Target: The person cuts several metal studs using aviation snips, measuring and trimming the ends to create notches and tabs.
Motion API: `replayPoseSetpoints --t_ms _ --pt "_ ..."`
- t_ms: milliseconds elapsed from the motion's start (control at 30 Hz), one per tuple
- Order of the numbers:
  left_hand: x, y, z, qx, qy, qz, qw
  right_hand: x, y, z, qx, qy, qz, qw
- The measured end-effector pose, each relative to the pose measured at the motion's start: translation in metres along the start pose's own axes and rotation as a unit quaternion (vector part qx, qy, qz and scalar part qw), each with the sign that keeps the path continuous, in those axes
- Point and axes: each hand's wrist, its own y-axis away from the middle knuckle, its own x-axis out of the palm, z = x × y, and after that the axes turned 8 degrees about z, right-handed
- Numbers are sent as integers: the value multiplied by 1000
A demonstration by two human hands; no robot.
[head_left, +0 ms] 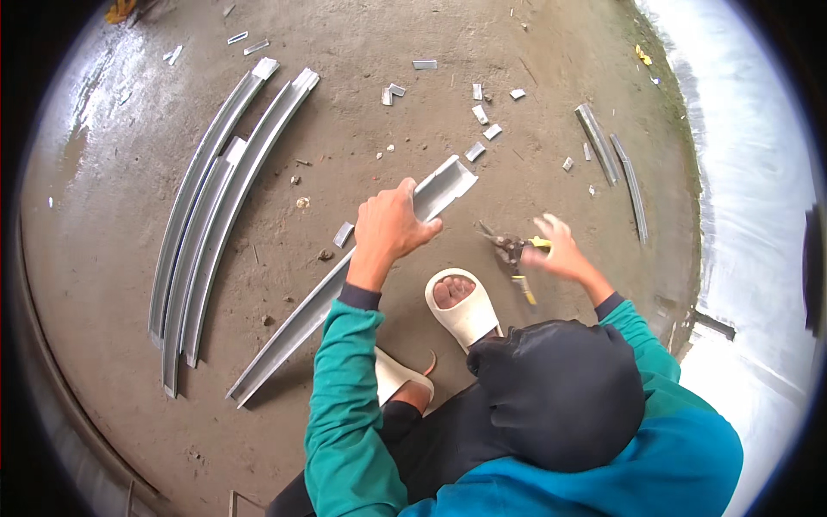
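My left hand [392, 226] is closed around a grey metal channel [297, 332] near its upper end. The channel slants down to the left, and its far end shows a notched edge. A pair of metal snips [510, 250] with yellow handles lies to the right of the channel's raised end. Beside the snips is my right hand [564, 252], slightly blurred, with fingers and thumb spread around one yellow handle but not closed on it. Whether the skin touches the handle is hard to make out.
Several long metal channels [250, 172] lie together on the concrete floor [345, 112] at left. Two shorter strips [633, 185] lie at right. Small cut metal pieces [424, 65] are scattered ahead. My sandalled foot [461, 306] is between my arms. A pale wall [749, 172] borders the right.
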Motion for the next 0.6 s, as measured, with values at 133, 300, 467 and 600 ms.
replayPoseSetpoints --t_ms 133,300,467,600 --pt "-15 33 -19 15 -1 42 999 -75 -57 71 -45 -562 218 796" --pt "-23 63 -44 46 26 45 998 -92 -82 96 -81 -584 418 691" --pt "-27 80 -56 67 3 52 996 -98 -85 127 -96 -537 516 660" --pt "-18 92 -62 26 -30 -99 994 -95 -97 124 -127 -529 509 667"
